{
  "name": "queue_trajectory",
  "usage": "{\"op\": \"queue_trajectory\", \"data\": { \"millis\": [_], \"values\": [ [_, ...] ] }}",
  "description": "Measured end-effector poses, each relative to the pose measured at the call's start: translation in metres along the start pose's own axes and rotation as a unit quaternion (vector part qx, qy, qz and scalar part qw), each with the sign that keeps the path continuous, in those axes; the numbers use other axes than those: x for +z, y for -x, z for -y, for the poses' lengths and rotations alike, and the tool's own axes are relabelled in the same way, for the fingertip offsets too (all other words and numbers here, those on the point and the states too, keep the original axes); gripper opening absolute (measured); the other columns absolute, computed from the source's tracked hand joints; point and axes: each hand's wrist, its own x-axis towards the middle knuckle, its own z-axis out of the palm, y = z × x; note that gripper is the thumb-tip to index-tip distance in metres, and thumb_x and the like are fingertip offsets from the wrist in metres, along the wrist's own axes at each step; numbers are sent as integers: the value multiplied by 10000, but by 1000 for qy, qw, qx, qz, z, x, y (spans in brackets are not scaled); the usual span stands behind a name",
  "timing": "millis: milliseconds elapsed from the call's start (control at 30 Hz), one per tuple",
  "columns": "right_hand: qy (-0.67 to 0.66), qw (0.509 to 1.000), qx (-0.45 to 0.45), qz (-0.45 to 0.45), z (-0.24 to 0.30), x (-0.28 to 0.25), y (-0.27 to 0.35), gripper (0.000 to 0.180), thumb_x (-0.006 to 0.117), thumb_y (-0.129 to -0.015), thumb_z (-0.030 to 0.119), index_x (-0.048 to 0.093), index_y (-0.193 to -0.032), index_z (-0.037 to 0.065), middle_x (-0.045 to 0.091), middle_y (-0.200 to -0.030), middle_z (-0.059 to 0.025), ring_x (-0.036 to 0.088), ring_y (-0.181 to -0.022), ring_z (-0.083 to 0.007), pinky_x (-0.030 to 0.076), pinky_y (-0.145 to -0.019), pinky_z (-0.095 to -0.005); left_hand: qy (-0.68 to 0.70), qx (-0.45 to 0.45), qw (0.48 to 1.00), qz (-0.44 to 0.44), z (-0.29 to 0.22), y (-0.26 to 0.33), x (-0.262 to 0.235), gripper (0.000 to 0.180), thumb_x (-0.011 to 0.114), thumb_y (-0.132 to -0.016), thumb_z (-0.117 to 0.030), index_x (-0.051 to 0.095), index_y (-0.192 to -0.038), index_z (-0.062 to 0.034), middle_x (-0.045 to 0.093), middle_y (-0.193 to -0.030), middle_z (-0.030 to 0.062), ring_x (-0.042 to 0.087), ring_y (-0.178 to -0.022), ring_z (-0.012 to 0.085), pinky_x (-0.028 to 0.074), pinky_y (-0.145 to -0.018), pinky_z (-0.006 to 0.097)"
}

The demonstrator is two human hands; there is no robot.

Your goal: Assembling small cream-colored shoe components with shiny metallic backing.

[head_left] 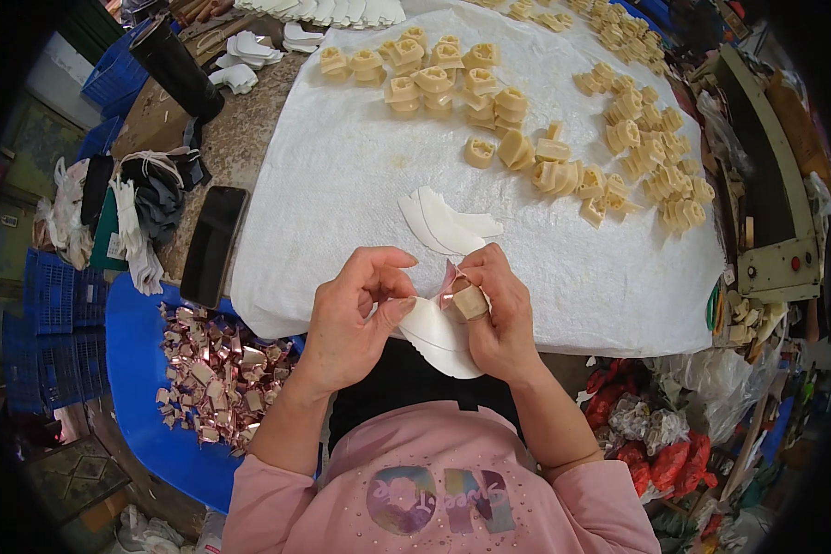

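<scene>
Close in front of my body, both hands are closed around small pieces. My left hand (346, 314) pinches the left edge of a white curved, fan-shaped piece (437, 340) between thumb and fingertips. My right hand (500, 319) grips a small beige block (471, 302) with shiny pink film (450, 280) along its left side. The white piece passes beneath this block; its right edge lies against my right hand. Just beyond my hands, several more white curved pieces (434, 220) lie overlapped on the white woven sheet (342, 185).
Beige hollow blocks (434, 81) stand in clusters at the far side and right. At left are a black phone (214, 245) and a black cylinder (175, 69). A blue tub (138, 388) holds pink-coated blocks (222, 374). Plastic bags (669, 457) lie at lower right.
</scene>
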Motion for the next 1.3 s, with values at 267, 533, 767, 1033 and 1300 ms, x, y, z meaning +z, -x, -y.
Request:
{"op": "queue_trajectory", "data": {
  "millis": [267,533,767,1033,1300],
  "values": [
    [55,932,143,-328,-35,-87,18,126,456,-937,78,504,-839,15,501,-815,-2,438,-765,-87,388,-703,-243,16,30,994,-104,2,1,-19,266,650,-828,-32,508,-1051,-14,541,-865,22,525,-785,80,435,-733,206],
    [461,886,16,-48,-18,-91,33,141,633,-643,-24,523,-690,51,561,-814,-86,518,-777,-281,418,-685,-386,10,50,994,-100,9,-4,-1,276,635,-866,-91,502,-1092,-7,538,-881,26,521,-801,83,430,-712,205],
    [458,884,66,66,-25,-71,42,249,696,-668,104,615,-902,79,541,-739,-55,522,-792,-234,355,-821,-393,-5,73,990,-118,8,-8,15,273,601,-880,-64,489,-1120,0,528,-889,30,517,-794,72,422,-678,188],
    [404,907,109,57,0,-77,37,446,771,-615,145,613,-1025,63,540,-851,-83,509,-852,-254,348,-815,-372,11,92,986,-138,8,-11,21,261,582,-876,-30,491,-1119,-2,530,-884,28,513,-786,68,421,-673,188],
    [108,994,-19,2,34,-28,14,359,712,-696,6,584,-1031,19,534,-922,-138,577,-791,-272,495,-628,-335,-4,106,994,-18,-2,-11,48,351,565,-880,-16,436,-1202,34,544,-992,89,532,-899,122,431,-822,255]
  ]
}}
